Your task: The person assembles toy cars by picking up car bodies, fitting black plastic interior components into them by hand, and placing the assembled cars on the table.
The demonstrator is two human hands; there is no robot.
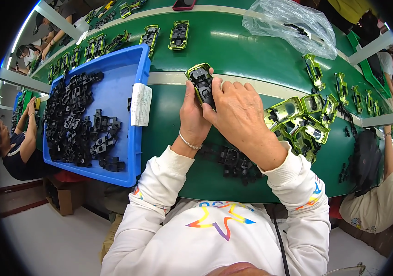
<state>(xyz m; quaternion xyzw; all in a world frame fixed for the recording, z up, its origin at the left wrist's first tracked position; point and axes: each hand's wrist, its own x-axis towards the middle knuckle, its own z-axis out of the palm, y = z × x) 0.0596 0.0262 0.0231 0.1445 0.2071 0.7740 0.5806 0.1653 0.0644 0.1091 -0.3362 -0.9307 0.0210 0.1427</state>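
In my left hand (194, 120) is a lime-green toy car body (199, 77), its underside turned up and a black plastic insert showing inside. My right hand (243, 112) reaches over from the right, its thumb and fingertips pressed on the black insert and the shell's edge. The other right fingers are curled. Below my hands, several loose black plastic inserts (234, 161) lie on the green table, partly covered by my right wrist. Just right of my right hand is a heap of clear-windowed green car bodies (300, 120).
A blue bin (134, 158) of black inserts (74, 124) stands at left, a white label (141, 105) on its rim. Filled car bodies (179, 35) line the far side. A clear plastic bag (293, 25) lies far right. Other people (17, 147) sit at both sides.
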